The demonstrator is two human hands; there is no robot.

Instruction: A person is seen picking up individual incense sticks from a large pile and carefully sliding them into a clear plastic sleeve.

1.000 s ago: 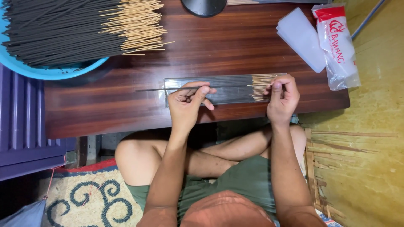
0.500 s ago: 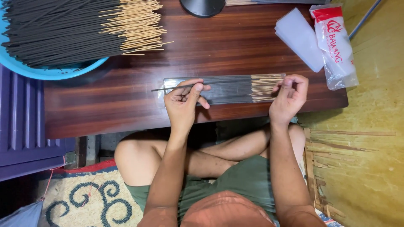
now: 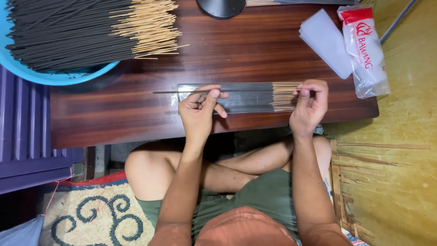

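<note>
A clear plastic sleeve packed with dark incense sticks (image 3: 248,96) lies across the front of a low wooden table (image 3: 227,50), bare tan ends to the right. My left hand (image 3: 199,111) rests on its left part and pinches a single incense stick (image 3: 168,92) that pokes out to the left. My right hand (image 3: 309,107) grips the sleeve at the tan ends. My crossed legs show under the table.
A blue basin (image 3: 50,75) with a big heap of loose incense sticks (image 3: 91,27) fills the top left. Flat clear sleeves (image 3: 325,41) and a red-and-white plastic packet (image 3: 364,50) lie at the top right. A black round object (image 3: 221,7) sits at the far edge.
The single stick now pokes less far out of the sleeve's left end. My right hand has risen a little and curled tighter round the tan ends.
</note>
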